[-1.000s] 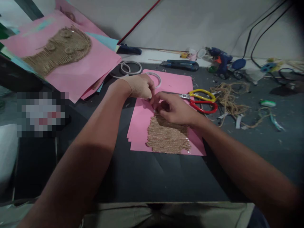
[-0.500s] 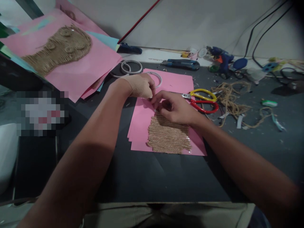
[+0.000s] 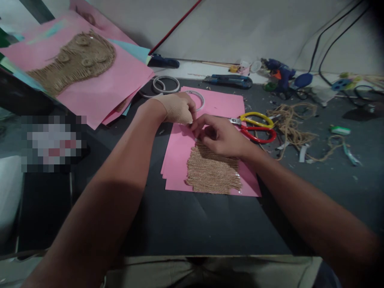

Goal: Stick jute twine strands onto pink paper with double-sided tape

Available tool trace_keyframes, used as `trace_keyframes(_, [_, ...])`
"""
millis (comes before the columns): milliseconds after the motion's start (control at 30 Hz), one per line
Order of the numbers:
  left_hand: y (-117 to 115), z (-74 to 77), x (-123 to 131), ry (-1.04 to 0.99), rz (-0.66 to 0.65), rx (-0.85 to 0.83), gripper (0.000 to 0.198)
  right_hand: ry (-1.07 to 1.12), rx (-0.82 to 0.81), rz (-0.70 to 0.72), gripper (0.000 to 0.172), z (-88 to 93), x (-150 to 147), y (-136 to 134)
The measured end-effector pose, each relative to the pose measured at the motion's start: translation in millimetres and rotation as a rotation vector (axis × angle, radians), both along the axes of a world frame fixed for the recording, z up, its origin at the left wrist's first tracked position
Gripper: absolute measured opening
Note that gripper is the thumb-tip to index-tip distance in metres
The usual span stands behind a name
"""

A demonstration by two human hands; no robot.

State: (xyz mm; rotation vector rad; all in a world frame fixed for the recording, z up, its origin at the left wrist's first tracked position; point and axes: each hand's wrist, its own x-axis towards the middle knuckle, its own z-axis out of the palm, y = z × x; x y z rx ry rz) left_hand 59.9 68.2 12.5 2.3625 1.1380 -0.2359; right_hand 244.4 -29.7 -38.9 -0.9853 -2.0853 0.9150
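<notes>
Pink sheets (image 3: 177, 160) lie stacked on the dark table, bearing a patch of brown twine rows (image 3: 214, 170). My left hand (image 3: 180, 108), wrapped in a beige bandage, is closed over the upper part of the sheets, beside a white tape ring (image 3: 200, 98). My right hand (image 3: 220, 134) is closed just above the twine patch, its fingertips pinched close to the left fingertips. Whatever the fingertips hold is too small to make out. Scissors (image 3: 258, 135) with one yellow and one red handle lie right of my right hand.
Loose twine (image 3: 292, 124) lies tangled at the right. Behind are a blue cutter (image 3: 229, 81), a blue glue gun (image 3: 282, 80) and more tape rings (image 3: 166, 85). A twine-covered shape (image 3: 84, 60) rests on pink paper (image 3: 120, 76) at the upper left.
</notes>
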Motion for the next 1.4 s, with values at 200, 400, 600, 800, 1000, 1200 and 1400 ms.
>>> trace_keyframes(200, [1.2, -0.9, -0.3, -0.003, 0.001, -0.018, 0.054, 0.006, -0.005, -0.001, 0.039, 0.4, -0.7, 0.3])
trace_keyframes(400, [2.3, -0.8, -0.9, 0.004, 0.000, -0.012, 0.052, 0.016, 0.000, 0.006, 0.039, -0.8, -0.3, 0.4])
trace_keyframes(600, [5.2, -4.0, -2.5, -0.016, -0.017, -0.007, 0.049, 0.012, 0.004, 0.009, 0.039, -0.7, -0.1, 0.6])
trace_keyframes(800, [3.7, -3.4, -1.8, -0.023, -0.021, 0.006, 0.049, 0.009, 0.003, 0.004, 0.039, -1.8, 0.4, 1.0])
trace_keyframes(1000, [2.6, -1.7, -1.1, -0.024, -0.016, -0.002, 0.049, -0.004, -0.002, -0.001, 0.038, -1.7, 0.6, 1.1])
trace_keyframes(1200, [4.2, -2.4, -1.3, -0.014, -0.023, -0.017, 0.052, -0.009, 0.009, -0.004, 0.040, -0.3, -0.1, 0.1])
trace_keyframes(1400, [1.8, -1.1, -1.1, -0.029, -0.017, -0.010, 0.045, -0.009, 0.002, -0.003, 0.040, 0.0, 0.0, 0.4])
